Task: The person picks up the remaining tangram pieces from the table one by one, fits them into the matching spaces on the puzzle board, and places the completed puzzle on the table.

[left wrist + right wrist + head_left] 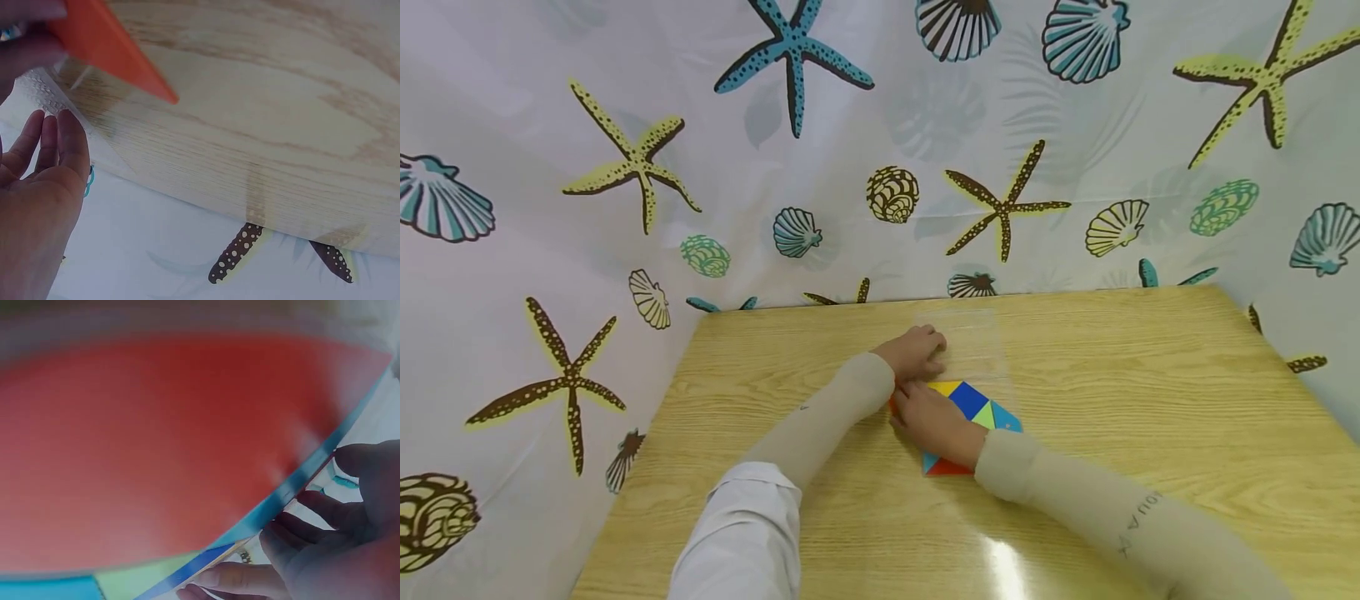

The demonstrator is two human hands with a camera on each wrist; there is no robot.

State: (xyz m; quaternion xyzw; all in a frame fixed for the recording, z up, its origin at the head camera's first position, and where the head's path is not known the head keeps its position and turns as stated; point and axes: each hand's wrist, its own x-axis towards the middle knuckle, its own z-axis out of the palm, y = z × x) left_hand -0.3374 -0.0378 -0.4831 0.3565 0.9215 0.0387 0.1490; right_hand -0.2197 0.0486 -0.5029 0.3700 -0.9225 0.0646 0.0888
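Flat coloured tangram pieces lie grouped on the wooden table: a blue one point(967, 400), a yellow one point(943, 387) and a red one point(950, 468) among them. My right hand point(938, 423) reaches across the group from the right, covering part of it. At its fingertips is an orange triangle point(119, 50), which it pinches; this piece appears tilted in the left wrist view. Just beyond, my left hand point(916, 353) rests its slightly bent fingers at the edge of a clear plastic sheet point(967, 342). The large red surface point(175, 450) fills the right wrist view.
The wooden table point(1150, 375) extends to both sides of the hands. A white curtain point(850, 167) printed with starfish and shells stands along its back edge and sides. Light glares off the tabletop near the front.
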